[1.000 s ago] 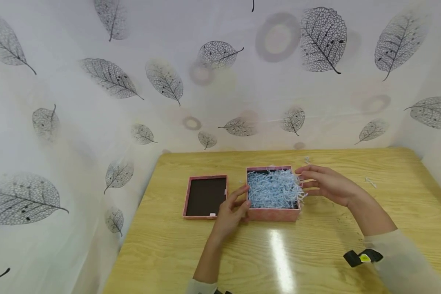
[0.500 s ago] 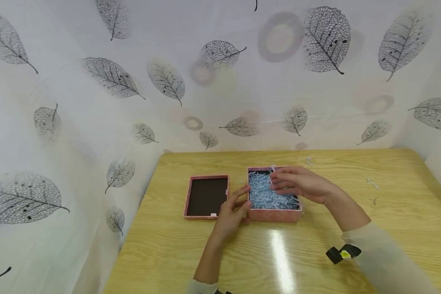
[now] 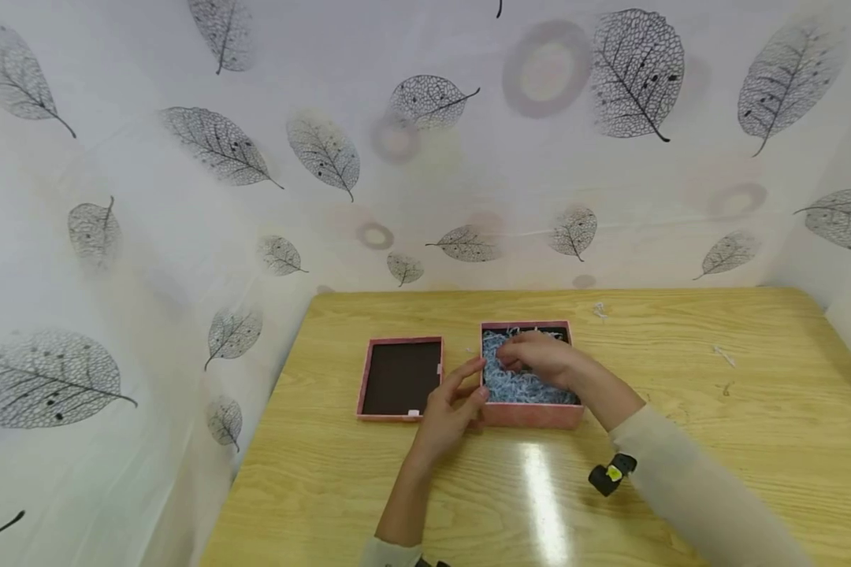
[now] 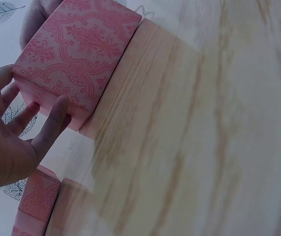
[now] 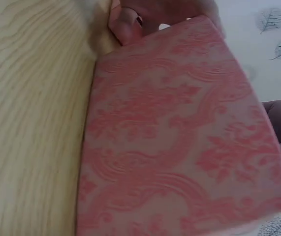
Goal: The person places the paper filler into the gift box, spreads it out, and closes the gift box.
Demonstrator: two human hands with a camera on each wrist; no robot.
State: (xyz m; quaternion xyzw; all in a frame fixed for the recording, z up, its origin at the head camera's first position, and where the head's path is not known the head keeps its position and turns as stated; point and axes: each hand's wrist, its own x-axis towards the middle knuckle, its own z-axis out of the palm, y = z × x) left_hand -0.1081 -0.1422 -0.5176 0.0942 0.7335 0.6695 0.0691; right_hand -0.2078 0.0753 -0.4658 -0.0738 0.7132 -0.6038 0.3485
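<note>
A pink patterned box [image 3: 532, 415] stands on the wooden table, filled with pale blue shredded paper [image 3: 514, 390]. My left hand [image 3: 448, 413] rests against the box's left side near the front corner; in the left wrist view its fingers [image 4: 56, 115] are extended and touch the wall. My right hand [image 3: 542, 358] reaches over the box from the right, its bent fingers in the shredded paper. Those fingertips are hidden, so a hold on the paper cannot be made out. The box's front wall [image 5: 170, 128] fills much of the right wrist view.
Left of the box lies its pink lid [image 3: 400, 378], dark inside facing up. Loose paper strands [image 3: 725, 356] lie on the table [image 3: 326, 488] to the right, with another strand [image 3: 600, 309] behind the box. A leaf-patterned curtain [image 3: 425, 181] hangs beyond the table.
My right hand has moved leftward from the box's right edge to over its middle and down into the paper. Strands overhanging the right rim are now inside. My left hand has stayed put.
</note>
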